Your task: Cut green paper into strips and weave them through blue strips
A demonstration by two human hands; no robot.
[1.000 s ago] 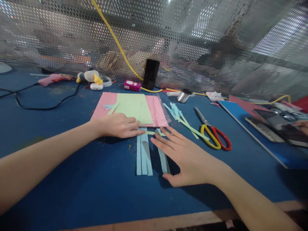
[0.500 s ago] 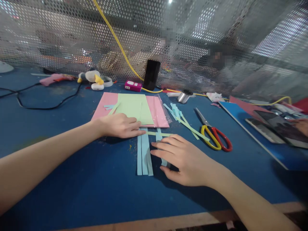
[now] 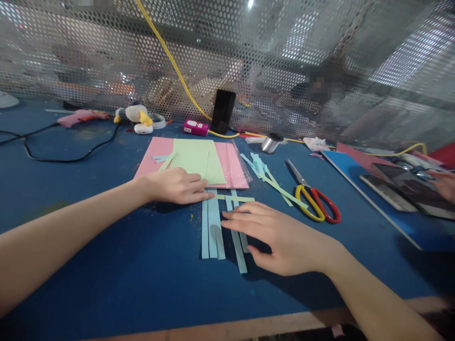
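My left hand (image 3: 177, 186) rests on the table with its fingers drawn together, the thumb and fingertips pressing the left end of a narrow green paper strip (image 3: 236, 199) and the tops of the blue strips. Several light blue paper strips (image 3: 213, 232) lie side by side, pointing toward me. To their right, my right hand (image 3: 273, 237) is open with its fingers spread, its fingertips over or beside another blue strip (image 3: 237, 246); contact is unclear. Behind my left hand, a light green sheet (image 3: 199, 158) lies on a pink sheet (image 3: 232, 163) with clear plastic at its right side.
Scissors (image 3: 313, 203) with yellow and red handles lie to the right, beside loose strips (image 3: 263, 168). Farther back are a wire spool (image 3: 272, 143), a phone (image 3: 223, 111) and a magenta box (image 3: 195, 127). Another person's hand (image 3: 444, 184) is at the right edge near a blue board (image 3: 369, 203).
A blue strip under my right hand now lies straighter, its near end visible left of the thumb. My right hand has shifted slightly; my left hand stays in place.
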